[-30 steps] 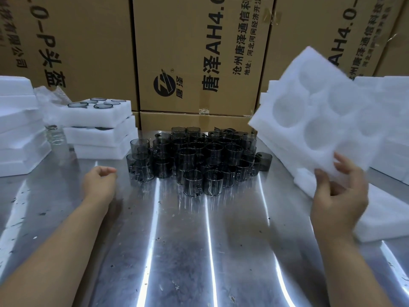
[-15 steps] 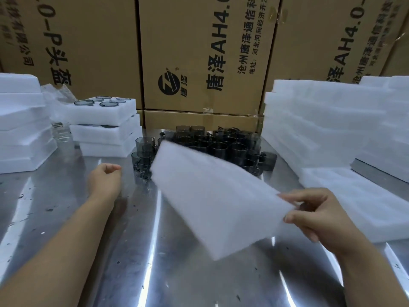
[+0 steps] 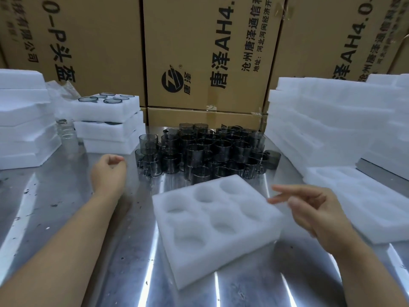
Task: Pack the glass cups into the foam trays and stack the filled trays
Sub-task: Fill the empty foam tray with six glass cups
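White foam tray (image 3: 217, 227) lies flat on the bench (image 3: 66, 196), with nothing in its six holes yet. The right hand (image 3: 309, 209) hangs loose just beside it, holding nothing. The left hand (image 3: 108, 171) rests curled, holding nothing too. Behind, many dark glass cups (image 3: 205, 151) wait in a bunch. Farther back, a small stack of trays (image 3: 108, 122) shows cups on top. Most packing looks left to do.
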